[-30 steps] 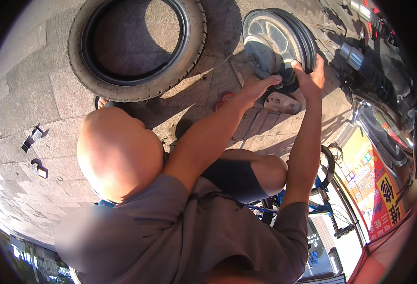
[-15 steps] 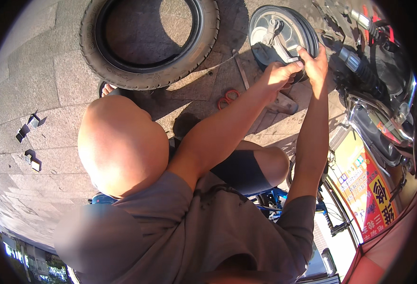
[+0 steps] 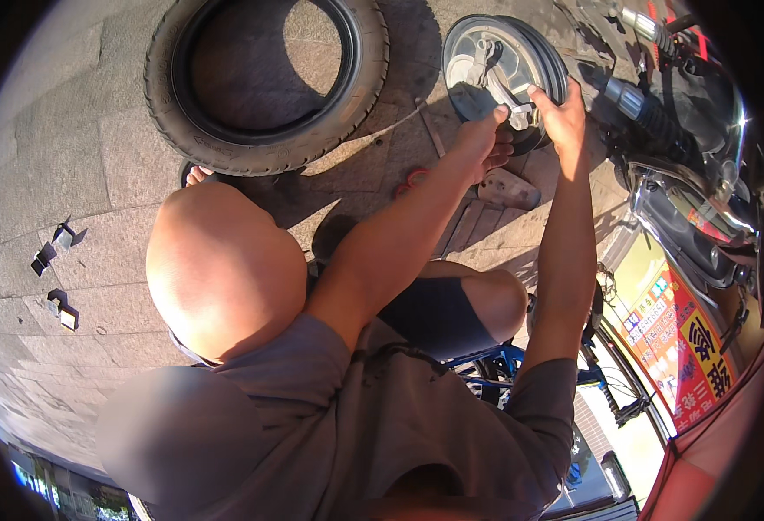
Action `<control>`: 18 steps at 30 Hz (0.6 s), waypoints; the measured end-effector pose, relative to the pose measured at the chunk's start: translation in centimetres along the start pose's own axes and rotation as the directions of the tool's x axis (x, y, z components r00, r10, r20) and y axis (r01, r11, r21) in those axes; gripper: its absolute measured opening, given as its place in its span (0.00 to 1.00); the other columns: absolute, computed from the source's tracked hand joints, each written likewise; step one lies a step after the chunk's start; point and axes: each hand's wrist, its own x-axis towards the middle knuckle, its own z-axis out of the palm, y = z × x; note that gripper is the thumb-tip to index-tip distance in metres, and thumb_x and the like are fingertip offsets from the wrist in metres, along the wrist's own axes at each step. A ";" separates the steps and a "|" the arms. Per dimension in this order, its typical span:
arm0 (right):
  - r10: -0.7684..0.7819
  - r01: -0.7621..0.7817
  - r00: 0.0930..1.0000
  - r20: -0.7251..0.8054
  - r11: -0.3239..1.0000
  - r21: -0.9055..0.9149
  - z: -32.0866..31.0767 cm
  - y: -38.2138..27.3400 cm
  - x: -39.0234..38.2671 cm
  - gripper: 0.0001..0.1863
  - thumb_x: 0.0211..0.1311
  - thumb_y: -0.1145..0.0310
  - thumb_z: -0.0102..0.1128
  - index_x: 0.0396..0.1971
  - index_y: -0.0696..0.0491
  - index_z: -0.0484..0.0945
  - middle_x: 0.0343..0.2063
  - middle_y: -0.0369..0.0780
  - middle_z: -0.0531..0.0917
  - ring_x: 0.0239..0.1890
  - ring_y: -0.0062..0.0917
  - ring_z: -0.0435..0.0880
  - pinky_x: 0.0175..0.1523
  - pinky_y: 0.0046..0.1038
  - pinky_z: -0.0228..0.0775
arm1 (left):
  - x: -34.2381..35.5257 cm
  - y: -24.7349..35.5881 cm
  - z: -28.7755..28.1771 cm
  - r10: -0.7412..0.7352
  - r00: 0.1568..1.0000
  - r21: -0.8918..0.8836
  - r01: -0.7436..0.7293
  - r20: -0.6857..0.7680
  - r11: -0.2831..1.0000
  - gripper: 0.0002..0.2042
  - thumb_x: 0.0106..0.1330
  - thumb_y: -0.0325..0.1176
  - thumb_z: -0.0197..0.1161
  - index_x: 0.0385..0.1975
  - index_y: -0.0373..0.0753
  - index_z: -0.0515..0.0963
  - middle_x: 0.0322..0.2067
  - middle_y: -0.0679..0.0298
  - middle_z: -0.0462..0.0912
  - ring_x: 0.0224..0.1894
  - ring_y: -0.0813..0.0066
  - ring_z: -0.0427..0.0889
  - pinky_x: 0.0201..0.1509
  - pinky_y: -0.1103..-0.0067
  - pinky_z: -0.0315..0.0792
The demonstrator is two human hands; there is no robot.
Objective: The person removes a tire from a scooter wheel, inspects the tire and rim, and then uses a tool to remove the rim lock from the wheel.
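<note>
A wheel rim [image 3: 460, 65] with a grey hub plate, a metal brake arm and a black rim stands tilted at the upper right. My right hand [image 3: 564, 120] grips its right edge, thumb on the near face and fingers round the back. At the lower edge is my left hand [image 3: 484, 143], its thumb up by the end of the brake arm [image 3: 514, 108] and its fingers apart below. Nothing shows in its grasp; whether the fingertips touch the rim I cannot tell. A loose black tyre [image 3: 163, 95] lies flat to the left of the wheel.
Red-handled scissors [image 3: 415, 179] lie partly behind my left forearm, near a grey oblong object [image 3: 510, 188]. A motorcycle [image 3: 686, 221] stands close on the right, beside a red and yellow sign [image 3: 681, 347]. Small dark-and-light pieces [image 3: 62, 234] lie on the paving at far left.
My left hand has loosened from its pinch by the brake arm and drawn slightly down and left, fingers spreading. The wheel and my right hand sit slightly further left in view.
</note>
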 end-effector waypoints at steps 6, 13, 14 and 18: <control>-0.010 0.009 0.999 -0.032 0.999 -0.041 -0.3 -1.8 -0.9 0.42 0.48 0.53 0.74 0.59 0.62 0.69 0.49 0.52 0.81 0.53 0.35 0.81 0.59 0.32 0.69 | 1.6 0.0 -0.5 0.181 0.951 0.209 -0.129 -0.250 0.969 0.19 0.64 0.50 0.64 0.40 0.39 0.74 0.30 0.63 0.79 0.23 0.73 0.79 0.25 0.76 0.74; -0.003 0.001 1.000 -0.025 0.998 -0.069 -0.3 -1.3 -0.6 0.47 0.44 0.48 0.74 0.61 0.59 0.65 0.53 0.56 0.78 0.57 0.44 0.77 0.61 0.37 0.67 | 3.1 -0.2 -1.9 0.330 0.914 0.223 -0.280 -0.236 0.934 0.16 0.67 0.45 0.61 0.37 0.36 0.73 0.24 0.63 0.75 0.20 0.74 0.76 0.20 0.75 0.69; 0.008 -0.008 1.000 0.006 1.000 -0.018 -0.3 -1.0 -0.6 0.46 0.44 0.49 0.74 0.61 0.59 0.66 0.52 0.56 0.78 0.56 0.44 0.78 0.61 0.37 0.68 | 3.6 -0.3 -2.3 0.357 0.912 0.234 -0.309 -0.203 0.922 0.16 0.67 0.44 0.60 0.37 0.36 0.72 0.23 0.63 0.74 0.20 0.73 0.75 0.20 0.74 0.68; 0.013 -0.013 1.000 0.013 1.000 -0.001 -0.4 -1.6 -1.2 0.45 0.44 0.49 0.74 0.60 0.58 0.67 0.51 0.56 0.79 0.55 0.44 0.79 0.60 0.37 0.68 | 6.0 -0.9 -4.2 0.455 0.875 0.333 -0.385 -0.166 0.861 0.13 0.68 0.42 0.57 0.34 0.36 0.71 0.22 0.64 0.73 0.19 0.73 0.73 0.21 0.72 0.66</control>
